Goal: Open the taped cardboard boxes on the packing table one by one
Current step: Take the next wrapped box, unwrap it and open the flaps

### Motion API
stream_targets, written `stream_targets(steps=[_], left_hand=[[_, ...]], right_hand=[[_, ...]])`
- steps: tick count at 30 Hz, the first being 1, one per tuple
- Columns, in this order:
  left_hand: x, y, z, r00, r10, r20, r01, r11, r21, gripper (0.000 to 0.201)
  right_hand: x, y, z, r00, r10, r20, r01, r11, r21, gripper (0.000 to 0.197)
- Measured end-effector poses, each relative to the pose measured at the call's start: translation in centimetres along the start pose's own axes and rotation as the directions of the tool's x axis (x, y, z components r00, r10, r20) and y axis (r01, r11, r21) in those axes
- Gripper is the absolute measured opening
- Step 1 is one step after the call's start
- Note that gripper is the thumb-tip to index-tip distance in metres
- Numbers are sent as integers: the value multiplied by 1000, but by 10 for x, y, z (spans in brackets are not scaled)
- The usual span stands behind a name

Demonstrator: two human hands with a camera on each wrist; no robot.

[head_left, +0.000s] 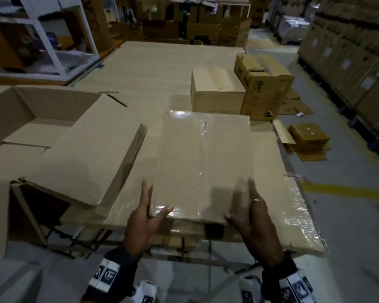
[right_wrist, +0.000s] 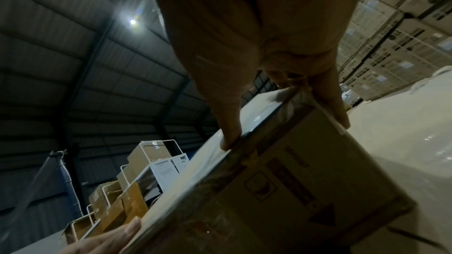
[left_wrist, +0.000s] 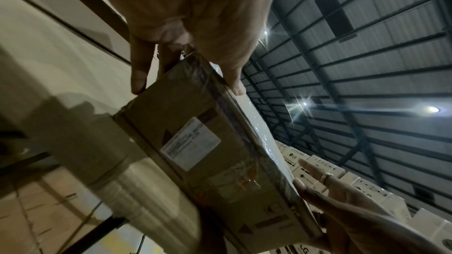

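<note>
A flat cardboard box (head_left: 201, 165), sealed with shiny clear tape along its middle seam, lies on the cardboard-covered packing table (head_left: 153, 68) near its front edge. My left hand (head_left: 155, 195) holds the near left corner, thumb on top and fingers straight along the left side. My right hand (head_left: 240, 199), with a ring on one finger, holds the near right corner the same way and looks blurred. The left wrist view shows my left hand (left_wrist: 188, 84) straddling the top edge of the box (left_wrist: 220, 123), above a white label (left_wrist: 190, 144). In the right wrist view my right hand (right_wrist: 285, 131) grips the box (right_wrist: 305, 181).
A large open carton (head_left: 42, 127) with a spread flap lies to the left. Two more boxes (head_left: 217, 90) (head_left: 265, 84) stand at the table's far right. The table's film-wrapped right edge (head_left: 304, 215) is close. Flattened cartons (head_left: 306, 138) lie on the floor; stacked cartons (head_left: 359, 51) line the right.
</note>
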State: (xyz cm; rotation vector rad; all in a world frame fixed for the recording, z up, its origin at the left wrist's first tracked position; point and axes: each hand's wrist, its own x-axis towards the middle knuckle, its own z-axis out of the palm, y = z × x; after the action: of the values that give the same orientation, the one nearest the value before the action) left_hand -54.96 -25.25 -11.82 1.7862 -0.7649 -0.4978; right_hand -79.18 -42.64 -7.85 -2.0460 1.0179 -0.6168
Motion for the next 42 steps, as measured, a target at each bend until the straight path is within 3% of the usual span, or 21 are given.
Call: stream_targets(steps=[3, 7, 9, 18, 22, 24, 26, 28, 29, 31, 33, 35, 37, 40, 42], left_hand=[[-23, -1, -1, 996, -91, -21, 92, 995, 25, 96], [-42, 12, -4, 993, -109, 43, 111, 992, -57, 65], [-39, 17, -8, 992, -117, 48, 118, 993, -18, 61], [40, -4, -4, 999, 19, 28, -27, 952, 306, 64], [59, -10, 5, 997, 11, 75, -43, 900, 433, 43], [63, -12, 8, 997, 15, 71, -44, 899, 435, 38], [64, -13, 11, 998, 15, 67, -43, 896, 441, 37], [63, -10, 13, 997, 19, 75, -51, 892, 450, 35], [61, -5, 13, 997, 23, 76, -54, 900, 432, 38], [55, 15, 10, 997, 35, 64, -56, 933, 357, 56], [51, 45, 5, 991, 137, -3, -130, 943, 306, 84], [50, 82, -4, 956, 275, -100, -239, 931, 278, 100], [52, 119, -13, 904, 393, -166, -343, 901, 266, 105], [61, 160, -25, 838, 521, -161, -409, 796, 446, 114], [72, 175, -30, 874, 480, -73, -361, 743, 564, 115]], right_hand=[[-15, 7, -4, 996, 86, 10, -86, 995, 53, 118], [-19, 11, -12, 985, 151, 79, -156, 986, 65, 96], [-15, 15, -12, 984, 155, 90, -163, 983, 85, 103], [45, 27, 13, 991, 126, 34, -126, 992, -17, 97], [58, 39, 23, 953, 298, 47, -295, 954, -60, 110], [65, 45, 24, 944, 326, 54, -322, 943, -83, 87], [67, 42, 21, 958, 279, 64, -269, 955, -124, 69], [60, 34, 23, 964, 265, -7, -264, 958, -116, 50], [56, 31, 22, 977, 214, -19, -215, 970, -116, 36], [50, 26, 18, 986, 160, -49, -161, 987, -9, 62], [49, -1, 6, 986, 114, -123, -107, 992, 61, 91], [55, -29, -10, 961, 1, -276, 27, 995, 98, 105], [60, -56, -28, 910, -165, -380, 188, 982, 25, 110], [69, -92, -52, 870, -302, -390, 288, 953, -97, 114], [79, -109, -65, 901, -292, -320, 236, 950, -204, 115]])
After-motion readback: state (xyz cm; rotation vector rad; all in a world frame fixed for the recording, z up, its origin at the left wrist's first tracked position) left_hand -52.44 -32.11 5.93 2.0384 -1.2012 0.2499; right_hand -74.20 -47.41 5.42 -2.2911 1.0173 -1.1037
